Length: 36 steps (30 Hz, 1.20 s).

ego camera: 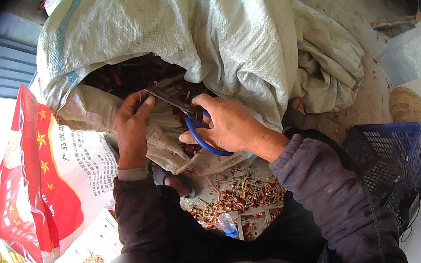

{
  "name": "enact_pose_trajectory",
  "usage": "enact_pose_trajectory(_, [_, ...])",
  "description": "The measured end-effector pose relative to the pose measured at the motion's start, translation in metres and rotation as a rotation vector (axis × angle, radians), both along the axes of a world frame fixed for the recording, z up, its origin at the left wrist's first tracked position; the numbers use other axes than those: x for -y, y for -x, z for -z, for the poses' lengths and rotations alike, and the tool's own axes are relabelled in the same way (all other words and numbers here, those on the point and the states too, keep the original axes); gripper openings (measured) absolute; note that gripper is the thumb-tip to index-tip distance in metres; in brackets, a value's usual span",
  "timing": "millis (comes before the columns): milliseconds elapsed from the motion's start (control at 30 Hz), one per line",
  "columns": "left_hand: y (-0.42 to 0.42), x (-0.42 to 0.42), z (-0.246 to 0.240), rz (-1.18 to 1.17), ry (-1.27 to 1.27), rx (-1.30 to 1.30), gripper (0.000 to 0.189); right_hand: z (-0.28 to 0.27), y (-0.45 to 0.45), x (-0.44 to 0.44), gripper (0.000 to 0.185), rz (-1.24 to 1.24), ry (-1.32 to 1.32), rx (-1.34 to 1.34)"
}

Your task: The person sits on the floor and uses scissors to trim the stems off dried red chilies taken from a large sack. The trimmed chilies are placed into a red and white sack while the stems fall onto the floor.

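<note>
My left hand (130, 123) pinches a small dark-red dried chili (142, 97) between thumb and fingertips, though most of it is hidden. Scissors (167, 98) with blue handles are gripped in my right hand (229, 122). Their blades point toward the left fingertips, and the tips are right beside that thumb. Both hands are over the mouth of a large whitish woven plastic sack (127, 25). Inside its opening lie dark-red dried chilies (123, 77), partly in shadow.
Cut stems and chili bits (241, 192) litter the floor between my feet, near a plastic bottle (228, 225). At right are a blue plastic crate (394, 143), a straw broom (411, 106) and crumpled sacking (327, 59). A printed red-and-white bag (60, 176) stands at left.
</note>
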<state>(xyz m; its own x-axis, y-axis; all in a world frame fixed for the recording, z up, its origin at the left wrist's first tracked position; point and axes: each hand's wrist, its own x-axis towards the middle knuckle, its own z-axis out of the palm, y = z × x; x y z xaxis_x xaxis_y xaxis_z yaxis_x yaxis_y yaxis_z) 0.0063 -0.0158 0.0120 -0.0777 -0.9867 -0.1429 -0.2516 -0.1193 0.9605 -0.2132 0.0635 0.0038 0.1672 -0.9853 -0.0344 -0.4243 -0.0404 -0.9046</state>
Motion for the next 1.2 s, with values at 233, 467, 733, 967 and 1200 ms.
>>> enact_pose_trajectory(233, [-0.008,-0.008,0.001,0.118,-0.14,-0.307,0.015,0.008,-0.01,-0.001,0.065,0.03,0.227,-0.07])
enact_pose_trajectory(467, [-0.011,-0.008,-0.003,0.208,-0.237,-0.545,0.014,0.001,-0.006,-0.002,0.071,-0.015,0.252,-0.11])
enact_pose_trajectory(733, [-0.014,-0.006,0.003,0.258,-0.272,-0.516,0.014,-0.004,-0.003,-0.005,0.061,0.006,0.264,-0.274])
enact_pose_trajectory(967, [-0.01,-0.006,0.017,0.232,-0.302,-0.624,0.014,-0.002,-0.006,-0.01,0.058,0.051,0.322,-0.304])
enact_pose_trajectory(1200, [-0.001,-0.006,0.023,0.175,-0.413,-0.602,0.013,0.008,-0.009,-0.014,0.059,0.039,0.195,-0.281])
